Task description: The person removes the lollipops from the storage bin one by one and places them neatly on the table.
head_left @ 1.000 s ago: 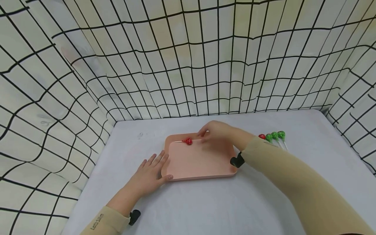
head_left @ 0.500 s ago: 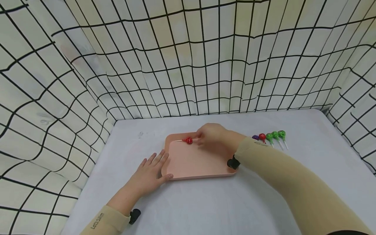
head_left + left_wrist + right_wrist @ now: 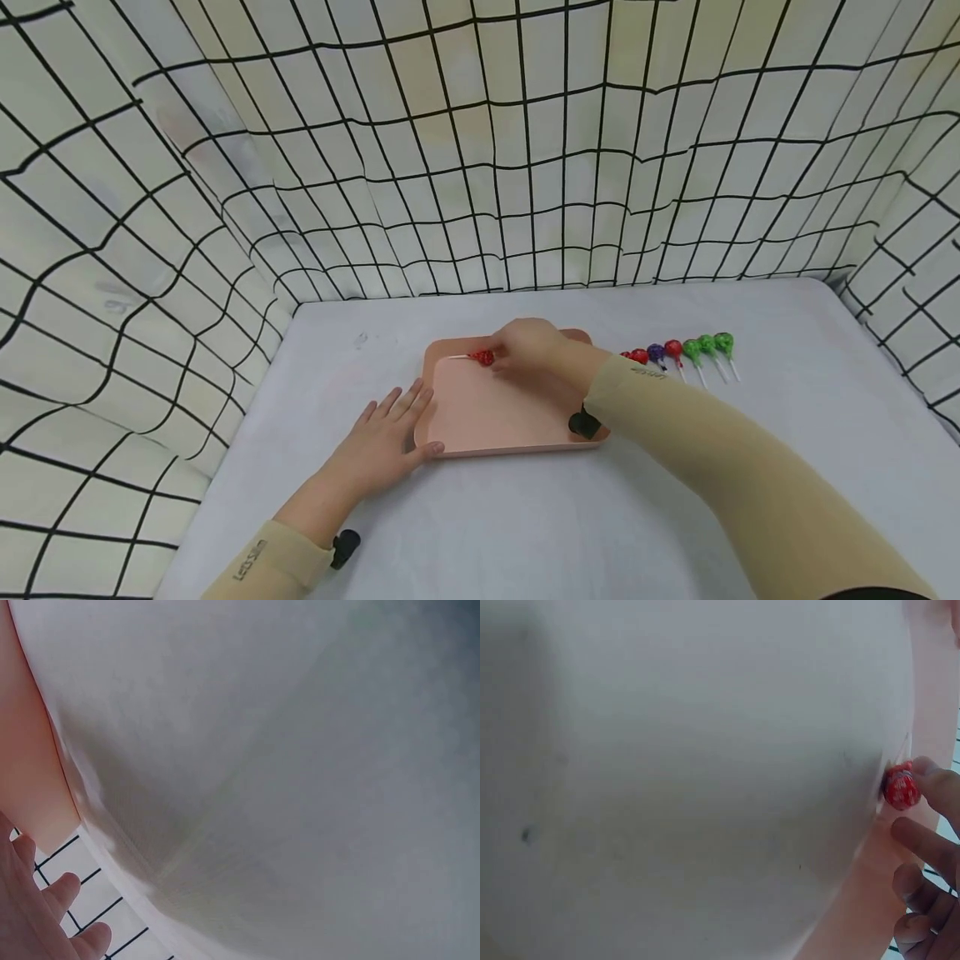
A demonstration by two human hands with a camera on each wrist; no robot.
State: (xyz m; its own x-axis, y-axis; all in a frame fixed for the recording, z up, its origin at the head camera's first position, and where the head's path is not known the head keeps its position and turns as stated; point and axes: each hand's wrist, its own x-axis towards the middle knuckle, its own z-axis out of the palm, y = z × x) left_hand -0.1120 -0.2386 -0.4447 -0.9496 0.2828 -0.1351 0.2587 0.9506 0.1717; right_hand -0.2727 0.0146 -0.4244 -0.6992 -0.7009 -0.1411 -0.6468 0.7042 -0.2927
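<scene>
A red-wrapped lollipop (image 3: 482, 357) with a white stick lies along the far side of a pink tray (image 3: 510, 417), toward its left corner. My right hand (image 3: 528, 346) reaches over the tray from the right, fingertips right at the candy head. The right wrist view shows the thumb at the wrapped red head (image 3: 901, 787) and the index fingertip just beneath it, with a gap; the other fingers are loosely bent. My left hand (image 3: 390, 429) lies with fingers spread at the tray's left edge, thumb at the near left corner. Its fingertips (image 3: 67, 886) show in the left wrist view.
Right of the tray several lollipops lie in a row on the white table (image 3: 495, 525): red (image 3: 639, 356), purple (image 3: 656, 352), red (image 3: 673, 348) and green (image 3: 708, 343). White walls with a black grid (image 3: 525, 167) enclose the table. My right sleeve (image 3: 720, 450) crosses over the table.
My right hand has moved left along the tray's far side to the red lollipop, uncovering more of the row on the right. The left hand and the lollipop stay in place.
</scene>
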